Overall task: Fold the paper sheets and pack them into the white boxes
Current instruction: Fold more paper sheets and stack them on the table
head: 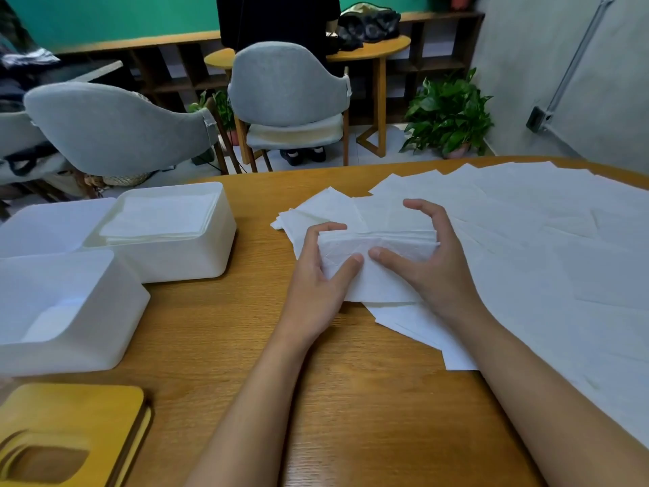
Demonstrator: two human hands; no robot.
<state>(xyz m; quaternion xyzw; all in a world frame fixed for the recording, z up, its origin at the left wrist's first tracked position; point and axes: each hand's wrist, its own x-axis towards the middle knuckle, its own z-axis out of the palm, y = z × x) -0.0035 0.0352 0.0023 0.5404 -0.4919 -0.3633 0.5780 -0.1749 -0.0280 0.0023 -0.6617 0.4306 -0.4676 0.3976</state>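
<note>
White folded paper sheets [386, 245], gripped by left hand [316, 280], right hand [436, 268]

The loose sheets [562, 247] run off the right edge. The near white box [70, 328] is cut by the left edge, the yellow lid [70, 413] by left + bottom, and the washed-out white shape [45, 223] at far left is prob. another box. The folded stack [386, 242] is partly covered by the left grip [316, 279] and right grip [435, 265], its sheet count too fine to tell, w/ the sheets beneath hidden under both. Bkgd person [274, 22] is cut off at the top edge, legs hidden behind the grey chair [288, 86].
</note>
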